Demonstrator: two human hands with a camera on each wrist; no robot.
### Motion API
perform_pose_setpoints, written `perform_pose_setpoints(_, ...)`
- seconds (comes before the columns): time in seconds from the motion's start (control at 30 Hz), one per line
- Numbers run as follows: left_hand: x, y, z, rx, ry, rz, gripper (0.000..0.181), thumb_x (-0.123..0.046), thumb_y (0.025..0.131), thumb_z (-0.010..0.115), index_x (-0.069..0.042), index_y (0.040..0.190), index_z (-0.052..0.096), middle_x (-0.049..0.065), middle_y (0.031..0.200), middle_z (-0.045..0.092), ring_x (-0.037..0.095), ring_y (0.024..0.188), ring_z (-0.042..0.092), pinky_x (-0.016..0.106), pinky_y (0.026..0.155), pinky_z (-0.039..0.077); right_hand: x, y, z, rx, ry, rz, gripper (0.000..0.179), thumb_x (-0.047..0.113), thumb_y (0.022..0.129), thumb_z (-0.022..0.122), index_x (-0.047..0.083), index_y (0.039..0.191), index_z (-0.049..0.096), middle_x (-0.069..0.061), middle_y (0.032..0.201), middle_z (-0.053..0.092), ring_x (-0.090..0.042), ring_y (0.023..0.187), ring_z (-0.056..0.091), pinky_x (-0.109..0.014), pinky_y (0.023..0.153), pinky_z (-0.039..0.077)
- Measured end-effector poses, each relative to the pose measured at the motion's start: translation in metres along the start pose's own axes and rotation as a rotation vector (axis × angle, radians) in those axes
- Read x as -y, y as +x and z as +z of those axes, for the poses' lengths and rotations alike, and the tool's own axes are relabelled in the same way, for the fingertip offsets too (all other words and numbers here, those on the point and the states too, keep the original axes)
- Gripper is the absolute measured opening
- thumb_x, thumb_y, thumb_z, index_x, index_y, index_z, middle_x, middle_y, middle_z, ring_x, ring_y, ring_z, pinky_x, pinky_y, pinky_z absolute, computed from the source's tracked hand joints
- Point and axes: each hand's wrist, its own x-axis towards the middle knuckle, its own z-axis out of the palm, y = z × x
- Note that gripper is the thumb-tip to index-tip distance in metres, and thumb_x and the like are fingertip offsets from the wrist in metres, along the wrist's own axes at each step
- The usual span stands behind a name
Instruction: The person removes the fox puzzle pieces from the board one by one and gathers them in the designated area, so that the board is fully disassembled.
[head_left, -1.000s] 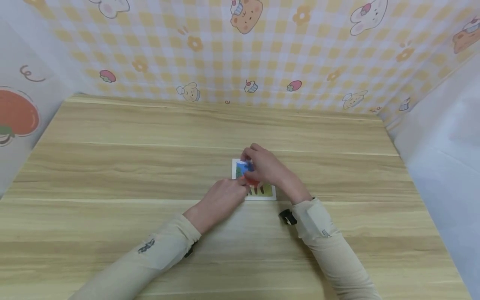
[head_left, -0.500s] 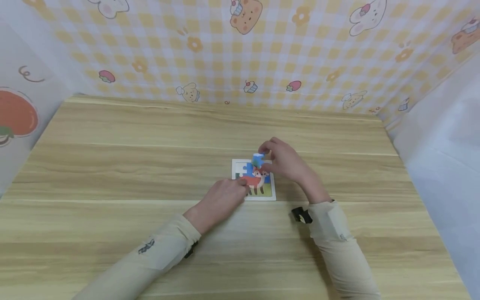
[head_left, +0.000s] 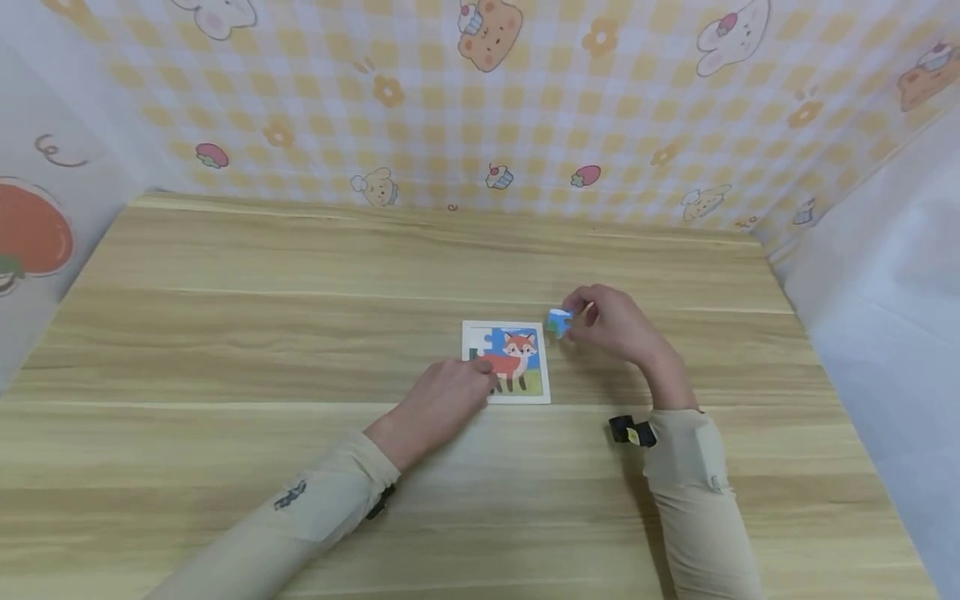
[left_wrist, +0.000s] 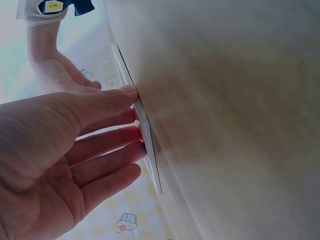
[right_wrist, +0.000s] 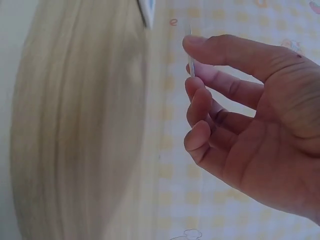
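A small white-framed jigsaw puzzle [head_left: 522, 379] with a fox picture lies on the wooden table. Its upper left corner shows a white gap where a piece is out. On the lower left of the puzzle rests my left hand [head_left: 438, 408]. In the left wrist view its fairly straight fingers touch the face of the thin board [left_wrist: 150, 155] and the thumb lies at its edge. To the right of the puzzle, my right hand [head_left: 618, 329] pinches a blue and green puzzle piece [head_left: 557, 322]. The right wrist view shows that piece [right_wrist: 192, 67] edge-on between thumb and fingers.
The wooden table [head_left: 262, 333] reaches back to a yellow checked cloth [head_left: 435, 108] with cartoon prints. White sheets [head_left: 885, 275] flank the right side. A black wrist device [head_left: 632, 431] sits on the right sleeve.
My right hand has lifted the blue and green puzzle piece off the puzzle's upper left and carried it rightward past the frame. The left hand has stayed in place.
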Motion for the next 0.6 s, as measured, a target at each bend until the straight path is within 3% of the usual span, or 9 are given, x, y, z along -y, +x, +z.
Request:
perform_pose_setpoints(0.27, -0.0003, -0.0004, 0.0001, -0.004, 0.016, 0.007, 0.017, -0.002, 0.079, 0.070, -0.007, 0.095, 0.072, 0.004, 0.087, 0.065, 0.011, 0.060, 0.050, 0.018, 0.050, 0.041, -0.0070, 0.0032, 0.0043, 0.024, -0.007, -0.014, 0.026, 0.000, 0.074, 0.073, 0.002, 0.098, 0.065, -0.012, 0.095, 0.060, -0.024, 0.078, 0.054, -0.035, 0.069, 0.044)
perform_pose_setpoints(0.6, -0.0003, -0.0019, -0.0004, -0.026, -0.044, -0.004, 0.016, 0.000, 0.079, 0.067, -0.008, 0.093, 0.072, 0.003, 0.087, 0.065, 0.011, 0.062, 0.052, 0.021, 0.055, 0.045, -0.0112, 0.0055, 0.0087, 0.070, 0.009, 0.002, 0.028, 0.000, 0.073, 0.073, 0.001, 0.100, 0.065, -0.012, 0.095, 0.061, -0.026, 0.085, 0.055, -0.038, 0.075, 0.045)
